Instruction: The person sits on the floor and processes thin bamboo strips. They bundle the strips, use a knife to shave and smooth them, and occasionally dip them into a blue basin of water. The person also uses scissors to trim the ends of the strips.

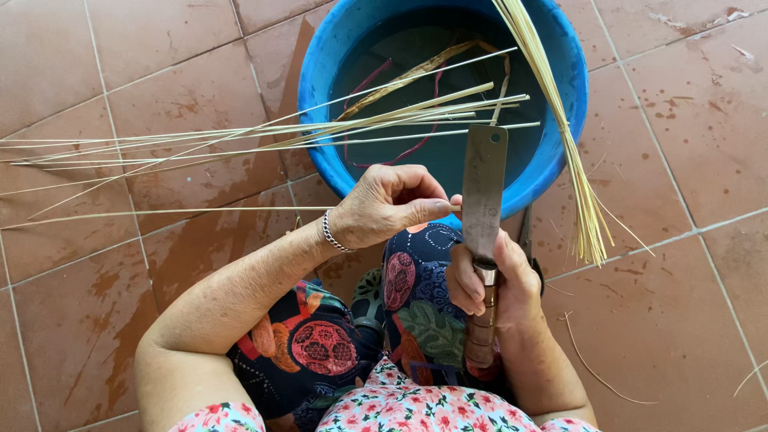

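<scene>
- A seated person is seen from above; the face is out of view, and the patterned dark trousers and pink floral top are cut off at the bottom edge.
- The left hand (384, 206), a silver chain bracelet (334, 236) at the wrist, pinches one long pale thin reed strip (176, 213) between thumb and fingertips; the strip runs away toward nine o'clock past the picture's edge.
- The right hand (490, 280) is clenched round the brown wooden handle of a flat rusty steel cleaver-like knife (484, 188), blade pointing to twelve o'clock. Where strip meets blade is hidden behind the left fingers, so contact cannot be told.
- At twelve o'clock stands a round blue plastic tub (560, 88) of dark water, its far rim cut off; reddish cords and a brown pod-like piece inside are hard to make out.
- A loose fan of pale reed strips (240, 140) lies across the tub's rim toward nine o'clock.
- A tied bundle of yellow straw-like strips (572, 160) hangs over the rim at two o'clock, its top out of frame.
- Beneath everything are wet reddish-brown floor tiles (680, 304).
</scene>
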